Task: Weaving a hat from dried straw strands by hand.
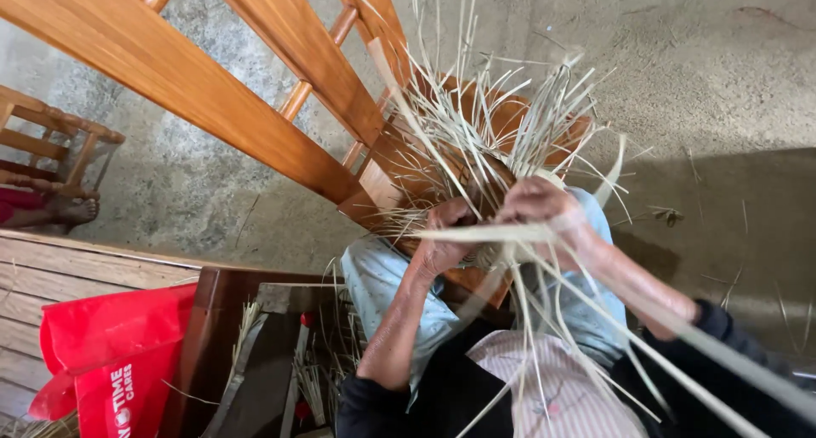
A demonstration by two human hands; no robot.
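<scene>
A bundle of pale straw strips (484,132) fans out from a partly woven piece held over my lap. My left hand (446,234) grips the woven base from the left. From the right, my right hand (544,208) pinches a flat pale strip (476,232) that runs across between both hands. Long loose strips (595,319) trail down toward the camera over my striped clothing. The woven core is mostly hidden behind my fingers.
A wooden chair (280,89) stands right behind the straw, its seat close to my hands. A red bag (110,361) lies at lower left beside a dark wooden box (221,336) with straw scraps. Another person's bare foot (72,210) rests at far left. Concrete floor (705,81) lies beyond.
</scene>
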